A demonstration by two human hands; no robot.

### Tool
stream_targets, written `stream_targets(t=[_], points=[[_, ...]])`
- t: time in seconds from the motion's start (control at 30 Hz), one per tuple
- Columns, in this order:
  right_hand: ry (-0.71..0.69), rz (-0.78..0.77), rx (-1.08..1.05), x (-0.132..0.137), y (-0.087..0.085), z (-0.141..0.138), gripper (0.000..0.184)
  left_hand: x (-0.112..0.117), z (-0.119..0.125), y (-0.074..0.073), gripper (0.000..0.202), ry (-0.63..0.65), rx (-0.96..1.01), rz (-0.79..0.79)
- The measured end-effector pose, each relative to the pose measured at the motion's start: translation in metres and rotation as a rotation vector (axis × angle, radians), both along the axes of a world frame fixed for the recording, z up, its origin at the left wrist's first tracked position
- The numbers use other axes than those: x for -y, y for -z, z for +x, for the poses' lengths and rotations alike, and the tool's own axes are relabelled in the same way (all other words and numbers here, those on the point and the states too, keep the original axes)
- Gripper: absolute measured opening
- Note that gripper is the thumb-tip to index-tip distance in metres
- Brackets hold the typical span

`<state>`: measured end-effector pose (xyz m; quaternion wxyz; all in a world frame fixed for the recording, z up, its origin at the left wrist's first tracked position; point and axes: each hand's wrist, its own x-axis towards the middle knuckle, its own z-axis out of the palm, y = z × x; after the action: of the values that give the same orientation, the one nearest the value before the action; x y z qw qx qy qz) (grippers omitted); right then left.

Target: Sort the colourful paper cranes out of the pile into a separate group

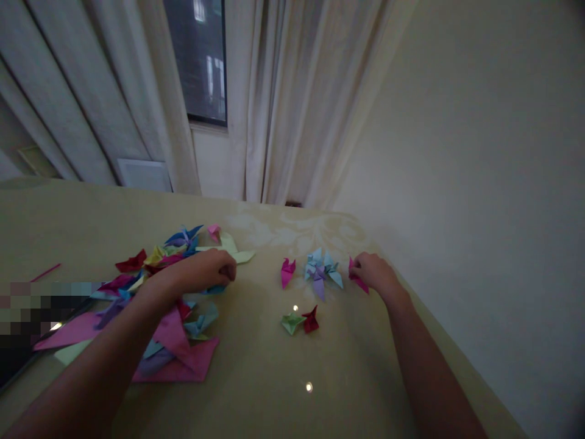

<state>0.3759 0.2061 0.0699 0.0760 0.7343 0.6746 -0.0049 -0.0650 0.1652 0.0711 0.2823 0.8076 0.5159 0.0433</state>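
R hand [377, 273] pinches a magenta paper fold [358, 280] at its fingertips, just right of the pale-blue cluster [322, 271], long axis slanting down-right. L hand [214, 270], fingers curled together (grip unclear), sits on the paper pile [150, 268], well apart.

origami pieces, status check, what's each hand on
Left hand curled on a blue piece at the edge of the pile. Right hand pinching a magenta piece. Blue-purple cluster and pink piece lie between the hands.
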Motion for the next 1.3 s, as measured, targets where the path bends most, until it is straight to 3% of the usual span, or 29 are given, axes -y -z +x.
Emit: stream_targets(t=[0.17,0.37,0.5,0.57,0.67,0.73,0.83,0.93,1.0,1.1,1.2,1.3], points=[[0.020,-0.020,0.017,0.004,-0.005,-0.004,0.015,0.009,0.011,-0.026,0.027,0.064,0.288,-0.027],[0.024,-0.005,0.016,0.006,-0.009,-0.005,0.017,0.016,0.018,-0.036,0.024,0.095,0.392,0.026],[-0.030,0.049,-0.023,0.011,-0.024,-0.013,0.021,0.021,0.028,-0.042,0.022,0.093,0.484,0.027],[-0.167,0.101,-0.169,0.020,-0.034,-0.028,0.026,0.024,0.037,-0.043,0.022,0.081,0.545,-0.002],[-0.502,0.146,-0.699,0.046,-0.045,-0.067,0.029,0.033,0.054,-0.043,0.020,0.070,0.608,-0.023],[-0.609,0.089,-0.969,0.066,-0.046,-0.095,0.027,0.041,0.068,-0.044,0.018,0.052,0.625,-0.005],[-0.686,-0.050,-1.145,0.085,-0.040,-0.123,0.034,0.051,0.084,-0.046,0.014,0.006,0.661,0.023],[-0.717,-0.044,-1.146,0.086,-0.033,-0.129,0.021,0.049,0.086,-0.043,0.016,-0.010,0.695,0.007],[-0.726,-0.005,-1.057,0.081,-0.030,-0.124,0.013,0.040,0.074,-0.038,0.020,-0.024,0.636,0.068],[-0.735,-0.005,-0.881,0.070,-0.026,-0.115,0.009,0.025,0.045,-0.031,0.023,-0.067,0.289,0.193],[-0.734,-0.055,-0.704,0.062,-0.018,-0.110,0.013,0.020,0.017,-0.026,0.027,-0.023,-0.052,-0.004],[-0.719,-0.109,-0.533,0.057,-0.007,-0.109,0.014,0.021,0.004,-0.021,0.037,0.025,-0.138,-0.193]])
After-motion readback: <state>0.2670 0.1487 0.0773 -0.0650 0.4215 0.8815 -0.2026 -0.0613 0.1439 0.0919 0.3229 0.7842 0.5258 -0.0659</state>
